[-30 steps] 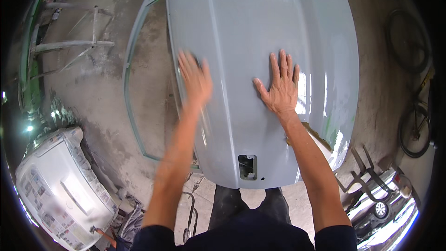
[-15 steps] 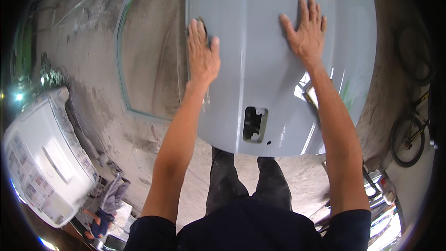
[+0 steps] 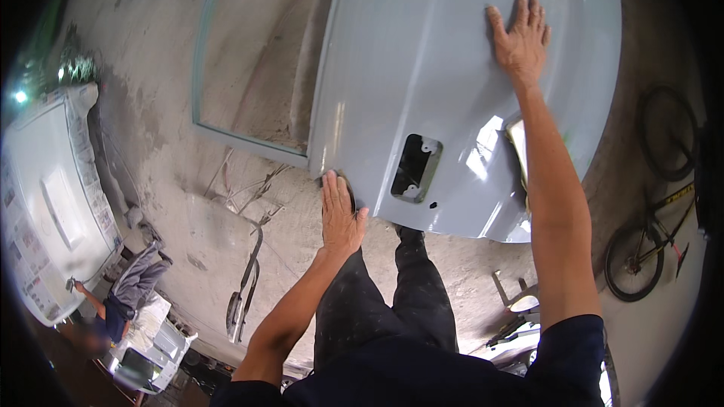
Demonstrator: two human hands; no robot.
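Observation:
A grey car door lies in front of me, its glossy outer face up. My left hand is at the door's near left corner, fingers stretched out and pressed flat. A thin dark sheet peeks out beside its fingers; most of it is hidden under the hand. Farther up on the right, my right hand rests flat on the panel with its fingers spread, holding nothing. Between my arms is the dark handle opening, with a small hole next to it.
The window frame extends left from the door. On the floor at left lie thin rods and a dark strip. A partly papered white car panel and a person are far left. A bicycle stands at right.
My left hand has slid toward me along the door's left side to its near corner, the dark sheet moving with it. My right hand stays flat on the panel. The view has tilted.

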